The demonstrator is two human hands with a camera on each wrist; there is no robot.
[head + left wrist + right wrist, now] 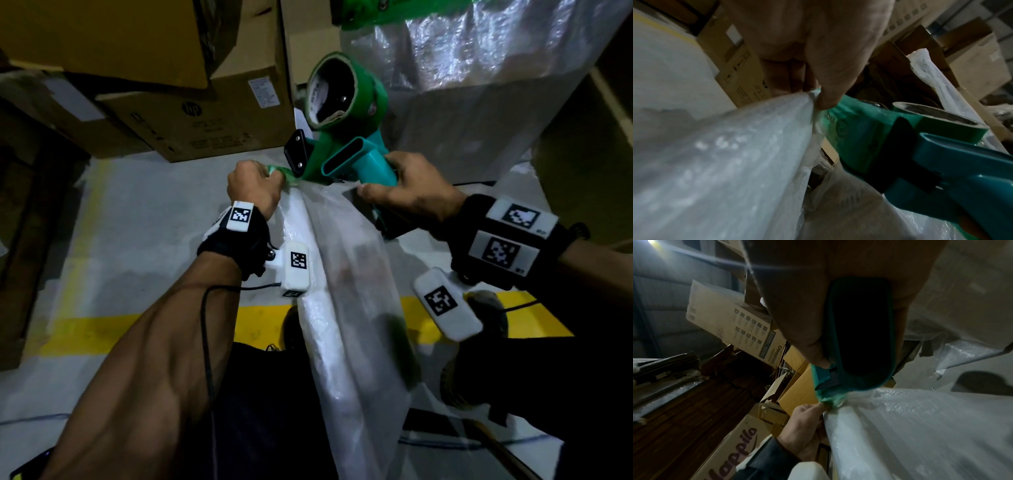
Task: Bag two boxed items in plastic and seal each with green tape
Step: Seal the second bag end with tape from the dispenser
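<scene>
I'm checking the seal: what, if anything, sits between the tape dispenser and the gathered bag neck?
Nothing visible. The tape dispenser, held by the right hand, already meets the plastic bag neck pinched by the left hand.

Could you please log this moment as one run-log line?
left hand: pinches bag neck | right hand: grips tape dispenser | green tape: on neck

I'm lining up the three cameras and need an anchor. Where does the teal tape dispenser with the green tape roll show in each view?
Head: teal tape dispenser at upper centre, handle gripped by the right hand.
Left wrist: at right, roll above the handle.
Right wrist: at centre, seen from the handle end.
Shared landmark: the gathered neck of the clear plastic bag, pinched by the left hand.
</scene>
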